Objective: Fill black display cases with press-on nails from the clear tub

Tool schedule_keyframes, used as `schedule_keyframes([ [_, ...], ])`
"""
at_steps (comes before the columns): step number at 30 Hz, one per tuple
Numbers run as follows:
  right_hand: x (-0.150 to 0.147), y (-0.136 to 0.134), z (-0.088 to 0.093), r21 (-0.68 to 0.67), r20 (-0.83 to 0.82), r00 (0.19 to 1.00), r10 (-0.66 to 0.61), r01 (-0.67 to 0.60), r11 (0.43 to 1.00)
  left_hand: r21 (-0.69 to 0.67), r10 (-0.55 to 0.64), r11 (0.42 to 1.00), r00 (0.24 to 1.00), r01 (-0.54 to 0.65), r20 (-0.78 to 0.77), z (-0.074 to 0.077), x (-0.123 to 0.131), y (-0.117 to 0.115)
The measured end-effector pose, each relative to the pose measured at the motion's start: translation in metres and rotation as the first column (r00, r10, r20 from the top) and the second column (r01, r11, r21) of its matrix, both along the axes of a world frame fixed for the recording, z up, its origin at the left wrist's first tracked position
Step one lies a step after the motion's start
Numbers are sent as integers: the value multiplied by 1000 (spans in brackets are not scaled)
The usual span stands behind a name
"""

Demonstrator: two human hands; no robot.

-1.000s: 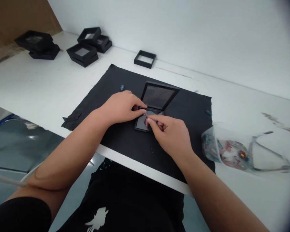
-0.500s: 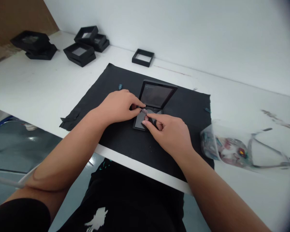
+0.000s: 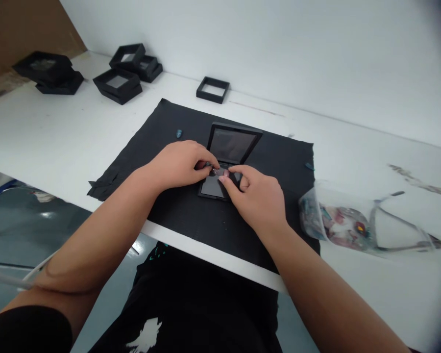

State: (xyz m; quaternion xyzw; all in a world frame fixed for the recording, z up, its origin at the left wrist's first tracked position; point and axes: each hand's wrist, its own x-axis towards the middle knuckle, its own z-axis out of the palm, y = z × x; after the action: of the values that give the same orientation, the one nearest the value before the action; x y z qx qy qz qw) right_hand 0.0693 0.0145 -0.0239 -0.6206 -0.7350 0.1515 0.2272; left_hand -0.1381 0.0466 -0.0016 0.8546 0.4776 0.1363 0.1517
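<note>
A hinged black frame case [image 3: 213, 190] lies open on a black mat [image 3: 191, 211], its lid with a clear film window [image 3: 230, 144] tilted up at the back. Over its base, my left hand [image 3: 180, 162] pinches a small shiny, see-through piece [image 3: 215, 171] between thumb and forefinger. My right hand [image 3: 259, 193] has thumb and forefinger closed around a small pinkish piece [image 3: 226, 173] just beside it. Fingers partly cover both pieces, and I cannot tell whether they are joined.
A clear plastic tub [image 3: 316, 215] of small coloured pieces lies on its side at the right, by a pair of glasses [image 3: 397, 220]. Stacked black frames [image 3: 117, 86] stand at the back left; a single frame [image 3: 213, 89] is by the wall. A small blue piece [image 3: 179, 133] sits on the mat.
My right fingers have shifted slightly up, uncovering more of the case's base. My left hand keeps its pinch. The whole view has moved a little.
</note>
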Motion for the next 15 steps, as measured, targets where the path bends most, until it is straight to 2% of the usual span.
schedule_keyframes([
  [6,0,5,-3,-13,-29,1000,0,-1,1000,1,-37,999,997,37,65,-1,1,1],
  [12,2,5,1,-59,-20,999,32,-33,998,36,30,999,989,-36,147,5,0,-3],
  [15,6,3,3,-86,-30,997,66,-68,994,-12,15,1000,996,-14,84,6,-2,-2],
])
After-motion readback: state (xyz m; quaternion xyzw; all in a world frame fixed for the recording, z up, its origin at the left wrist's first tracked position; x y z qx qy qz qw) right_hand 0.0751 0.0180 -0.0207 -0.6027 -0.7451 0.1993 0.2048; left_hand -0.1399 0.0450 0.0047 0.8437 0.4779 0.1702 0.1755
